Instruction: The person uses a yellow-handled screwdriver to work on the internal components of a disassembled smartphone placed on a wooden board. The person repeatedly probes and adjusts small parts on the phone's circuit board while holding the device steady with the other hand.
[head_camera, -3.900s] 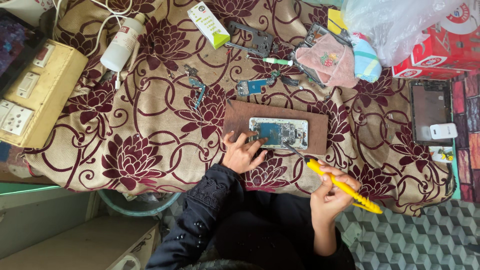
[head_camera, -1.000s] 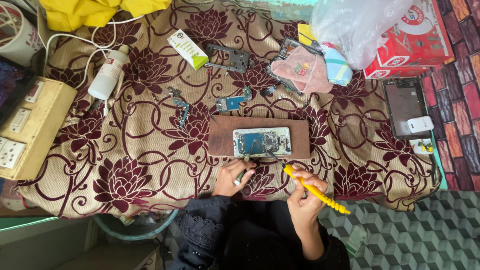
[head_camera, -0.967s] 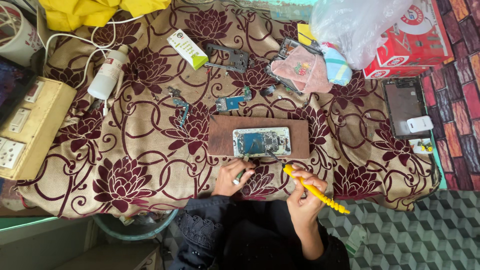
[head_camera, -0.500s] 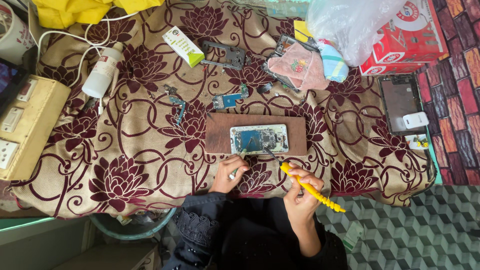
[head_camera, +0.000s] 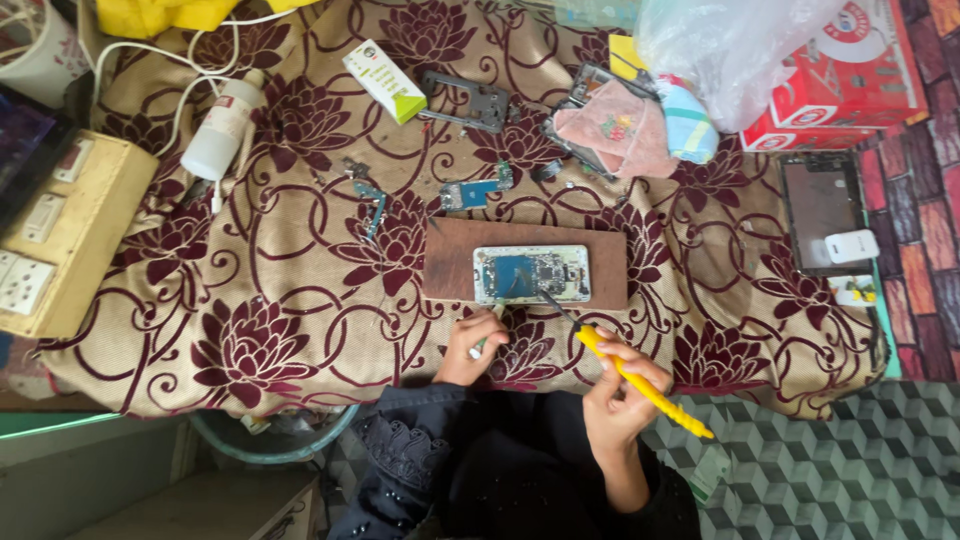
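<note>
Covering the table, a floral cloth hangs above patterned floor.

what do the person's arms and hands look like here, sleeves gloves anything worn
Both hands are bare, no gloves. The left hand comes out of a dark, near-black sleeve with a lacy, scalloped trim at the cuff. The right hand shows a bare wrist, with the same dark cloth further back. No rings or watch can be made out.

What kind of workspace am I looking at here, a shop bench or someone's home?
Likely a small, informal phone repair spot, possibly at home. An opened smartphone lies on a wooden board, the right hand works it with a yellow-handled screwdriver, and loose circuit boards sit on a floral tablecloth.
</note>
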